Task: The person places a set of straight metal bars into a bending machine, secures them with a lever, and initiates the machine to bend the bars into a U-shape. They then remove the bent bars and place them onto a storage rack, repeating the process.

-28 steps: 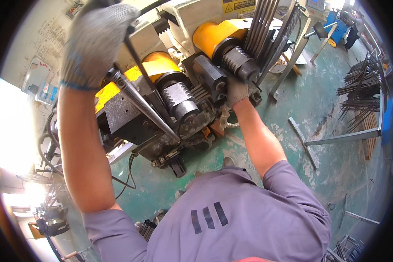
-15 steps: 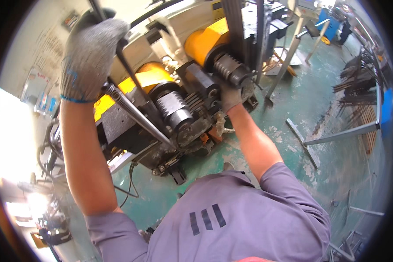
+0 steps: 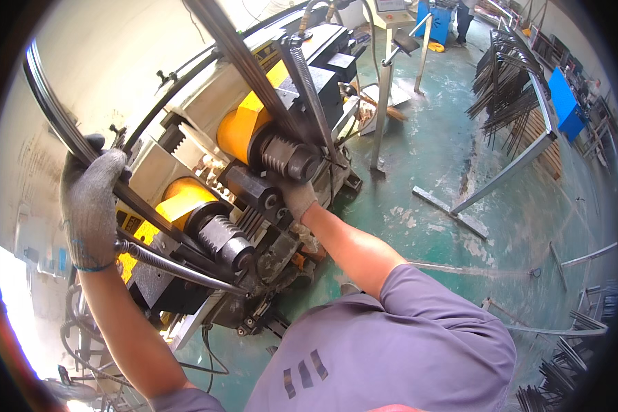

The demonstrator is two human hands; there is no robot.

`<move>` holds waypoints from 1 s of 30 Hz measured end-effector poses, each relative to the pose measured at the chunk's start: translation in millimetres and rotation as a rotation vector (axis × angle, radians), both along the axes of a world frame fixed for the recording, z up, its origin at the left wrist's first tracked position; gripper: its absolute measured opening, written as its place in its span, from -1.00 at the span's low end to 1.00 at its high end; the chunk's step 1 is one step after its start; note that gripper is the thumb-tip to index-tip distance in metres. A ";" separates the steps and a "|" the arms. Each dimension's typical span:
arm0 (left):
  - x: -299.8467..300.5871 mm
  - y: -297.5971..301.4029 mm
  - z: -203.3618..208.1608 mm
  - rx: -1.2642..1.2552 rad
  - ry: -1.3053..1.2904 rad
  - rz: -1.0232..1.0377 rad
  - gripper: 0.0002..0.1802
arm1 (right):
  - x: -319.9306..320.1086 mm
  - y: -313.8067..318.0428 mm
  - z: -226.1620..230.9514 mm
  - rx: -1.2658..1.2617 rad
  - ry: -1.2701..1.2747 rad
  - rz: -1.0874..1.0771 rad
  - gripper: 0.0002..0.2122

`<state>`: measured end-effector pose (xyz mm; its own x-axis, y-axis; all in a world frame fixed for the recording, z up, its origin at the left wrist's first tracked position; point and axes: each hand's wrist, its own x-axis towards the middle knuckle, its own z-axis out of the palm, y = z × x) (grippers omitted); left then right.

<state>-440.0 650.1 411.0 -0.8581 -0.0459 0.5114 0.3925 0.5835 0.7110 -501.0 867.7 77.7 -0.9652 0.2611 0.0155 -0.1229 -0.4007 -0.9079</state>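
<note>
My left hand [image 3: 93, 206], in a grey knitted glove, is closed around a bundle of long dark metal bars [image 3: 42, 93]. The bars slant from the upper left down toward the nearer yellow housing [image 3: 187, 197] of a machine. My right hand [image 3: 297, 198], also gloved, reaches between a black hexagonal block [image 3: 248, 184] and the ribbed black spindle [image 3: 290, 158] below the farther yellow housing [image 3: 240, 130]. Its fingers are hidden behind the machine parts. A second bundle of dark bars [image 3: 237, 51] leans into the farther housing.
A coil spring [image 3: 158, 259] with a metal rod lies beside the nearer spindle [image 3: 225, 242]. To the right, a grey metal stand [image 3: 501, 177] rests on the worn green floor [image 3: 426, 137]. Dark bent rods [image 3: 498, 86] hang on a rack behind it. A person [image 3: 464, 20] stands far back.
The view has swung, so the machine sits further left and more of the right-hand floor shows. My left hand is lower against the machine, its bars more slanted. My right hand stays by the spindle.
</note>
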 end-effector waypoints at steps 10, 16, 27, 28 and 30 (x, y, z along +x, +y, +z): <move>-6.8 -9.1 -0.2 0.035 -0.031 -0.033 -0.60 | -7.4 7.9 -11.4 0.146 0.026 0.014 -0.65; -2.0 -9.5 1.0 0.049 -0.025 -0.054 -0.55 | -20.7 -1.5 -40.3 0.409 0.159 -0.078 -0.63; 14.9 -9.1 33.1 -0.026 0.108 0.093 -0.56 | -15.8 4.2 -49.1 -0.013 -0.010 0.066 -0.75; 13.7 -18.7 34.8 -0.115 0.086 0.117 -0.50 | -12.6 3.7 -42.8 -0.068 -0.004 0.051 -0.73; 9.3 -38.3 32.1 -0.418 0.167 0.215 -0.51 | -16.5 1.2 -45.6 -0.143 -0.002 0.088 -0.72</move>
<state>-430.8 611.8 443.1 -0.7568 0.0256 0.6532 0.3208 0.8852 0.3370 -517.5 869.0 32.0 -0.9845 0.1747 -0.0181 -0.0794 -0.5347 -0.8413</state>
